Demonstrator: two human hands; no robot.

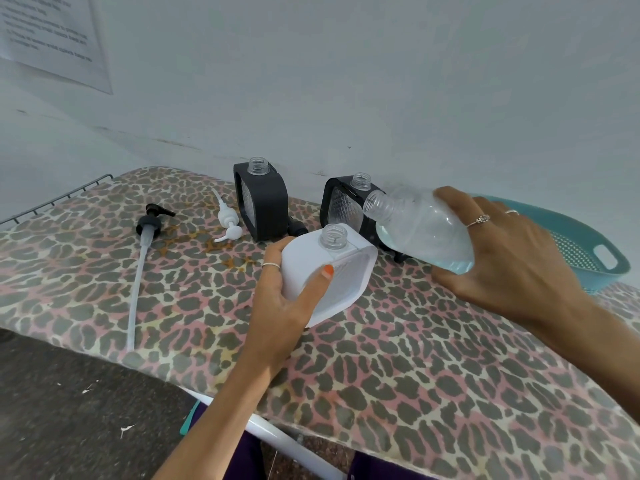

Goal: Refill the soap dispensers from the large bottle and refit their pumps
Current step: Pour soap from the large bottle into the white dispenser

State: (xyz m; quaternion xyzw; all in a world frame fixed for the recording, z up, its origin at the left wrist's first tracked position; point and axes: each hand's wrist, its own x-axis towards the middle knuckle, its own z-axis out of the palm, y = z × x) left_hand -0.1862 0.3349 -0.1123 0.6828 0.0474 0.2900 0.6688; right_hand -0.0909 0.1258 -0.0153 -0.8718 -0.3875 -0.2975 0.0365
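Note:
My left hand [282,308] grips a white square dispenser [341,268] with an open clear neck, standing on the leopard-print board [433,358]. My right hand [512,258] holds the large clear bottle [415,225], tilted left, its open mouth just above and right of the white dispenser's neck. Pale liquid lies in the bottle's lower half. Two black dispensers stand behind with open necks, one at centre [261,202], one [343,202] partly hidden by the bottle. A black pump [149,226] with a long tube and a white pump [227,220] lie on the board to the left.
A teal perforated basket [588,247] sits at the right behind my right hand. A white wall rises close behind the dispensers, with a paper sheet [52,39] at the upper left. The board's near edge drops to a dark floor [69,410].

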